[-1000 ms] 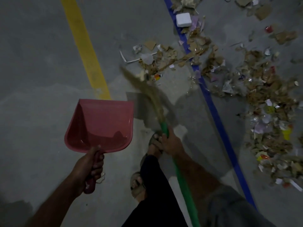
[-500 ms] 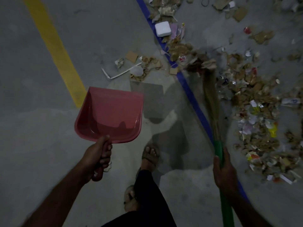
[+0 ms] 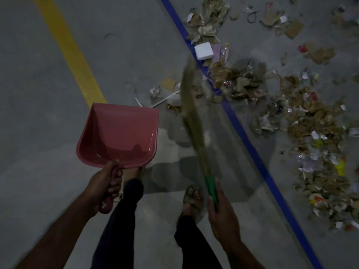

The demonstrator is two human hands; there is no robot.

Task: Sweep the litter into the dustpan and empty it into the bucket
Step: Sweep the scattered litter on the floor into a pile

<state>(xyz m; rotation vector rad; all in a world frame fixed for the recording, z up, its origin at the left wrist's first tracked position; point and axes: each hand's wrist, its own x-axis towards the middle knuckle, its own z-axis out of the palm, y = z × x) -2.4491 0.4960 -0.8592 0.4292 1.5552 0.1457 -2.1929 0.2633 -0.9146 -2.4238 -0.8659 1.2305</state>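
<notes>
My left hand (image 3: 104, 186) grips the handle of a pink dustpan (image 3: 118, 133), held above the floor with nothing in it. My right hand (image 3: 221, 214) grips the green handle of a grass broom (image 3: 191, 111); its blurred bristles point up and away, reaching the small scraps left of the blue line. A wide spread of litter (image 3: 303, 121), torn cardboard, paper and wrappers, covers the floor to the right of the blue line (image 3: 246, 140). A white foam block (image 3: 204, 51) lies on the line at the top. No bucket is in view.
A yellow line (image 3: 71, 53) runs diagonally across the grey concrete floor on the left. My two sandalled feet (image 3: 192, 199) stand between the dustpan and the broom. A black rubber loop (image 3: 253, 15) lies among scraps at the top right.
The broom has swung back left from the litter on the blue line toward the scraps near the dustpan. My view has shifted, and my right foot has stepped forward.
</notes>
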